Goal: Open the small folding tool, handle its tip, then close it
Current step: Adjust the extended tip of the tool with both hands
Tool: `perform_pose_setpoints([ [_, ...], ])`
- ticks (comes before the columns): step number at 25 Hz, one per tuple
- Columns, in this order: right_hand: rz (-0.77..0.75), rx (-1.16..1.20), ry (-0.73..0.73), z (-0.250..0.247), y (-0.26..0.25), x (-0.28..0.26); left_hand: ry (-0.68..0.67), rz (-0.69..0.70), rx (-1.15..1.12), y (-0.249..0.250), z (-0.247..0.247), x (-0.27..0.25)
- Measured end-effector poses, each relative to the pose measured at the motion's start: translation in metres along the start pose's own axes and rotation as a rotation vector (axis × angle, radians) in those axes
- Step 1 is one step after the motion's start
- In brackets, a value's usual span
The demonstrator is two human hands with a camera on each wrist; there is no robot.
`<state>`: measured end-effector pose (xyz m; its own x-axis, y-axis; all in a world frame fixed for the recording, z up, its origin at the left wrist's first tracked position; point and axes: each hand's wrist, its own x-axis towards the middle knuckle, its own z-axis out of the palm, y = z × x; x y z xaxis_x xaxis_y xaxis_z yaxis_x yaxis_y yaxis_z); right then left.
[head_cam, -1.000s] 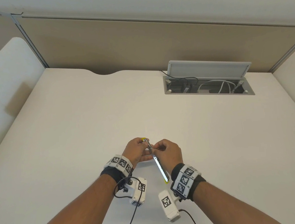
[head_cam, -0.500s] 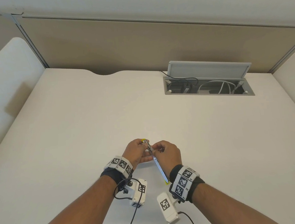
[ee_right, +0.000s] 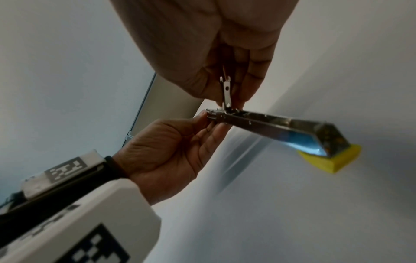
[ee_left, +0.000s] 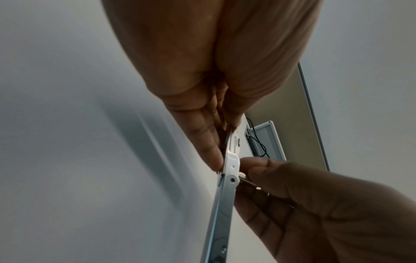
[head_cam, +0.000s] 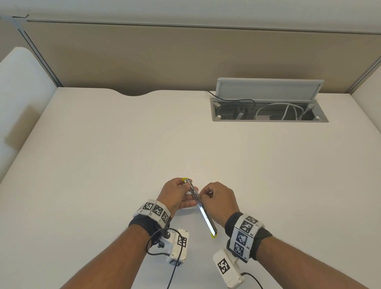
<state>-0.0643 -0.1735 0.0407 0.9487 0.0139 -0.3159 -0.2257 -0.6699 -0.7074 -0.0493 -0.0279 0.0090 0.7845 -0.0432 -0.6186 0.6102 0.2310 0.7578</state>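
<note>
Folding tool [head_cam: 203, 211]: unfolded, metal, yellow end caps, held above desk [head_cam: 118, 161].
Left hand [head_cam: 177, 194]: grips far end.
Right hand [head_cam: 219, 201]: pinches small hinged metal tip [ee_right: 226, 94].

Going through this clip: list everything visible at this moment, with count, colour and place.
folding tool: 1, silver metal with yellow end caps, held above the near part of the desk between both hands; a small metal piece is swung out at its middle.
desk: 1, off-white, fills most of the head view.
cable hatch: 1, grey, lid raised, far right of the desk, black and white cables inside.
partition panels: beige, behind the desk; white ones at the sides.
wrist cameras: 2, white with black-and-white markers, under the wrists.
marker wristbands: 2, white on black straps.
left hand: holds the tool's far half.
right hand: pinches the swung-out piece.
</note>
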Motion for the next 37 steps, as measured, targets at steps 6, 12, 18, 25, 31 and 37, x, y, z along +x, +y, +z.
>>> perform_pose_setpoints([
  [6, -0.031, -0.084, -0.067, -0.004, -0.002, 0.002, 0.001, -0.001, 0.034, 0.0, 0.002, 0.0],
  [12, 0.018, 0.055, -0.082, -0.003, -0.009, 0.002, -0.013, 0.004, 0.056, -0.008, 0.004, -0.003],
  [18, -0.003, 0.124, -0.109, -0.001, -0.004, 0.005, -0.02, 0.01, 0.059, -0.006, 0.004, -0.002],
  [25, -0.057, 0.143, -0.142, -0.001, 0.013, 0.008, 0.017, 0.004, 0.065, 0.0, -0.001, -0.001],
  [31, -0.148, 0.112, -0.137, -0.007, 0.023, 0.005, 0.028, 0.004, 0.067, 0.004, -0.001, -0.002],
  [37, -0.279, 0.087, -0.12, -0.01, 0.025, 0.005, 0.017, 0.013, 0.112, 0.007, -0.002, -0.003],
])
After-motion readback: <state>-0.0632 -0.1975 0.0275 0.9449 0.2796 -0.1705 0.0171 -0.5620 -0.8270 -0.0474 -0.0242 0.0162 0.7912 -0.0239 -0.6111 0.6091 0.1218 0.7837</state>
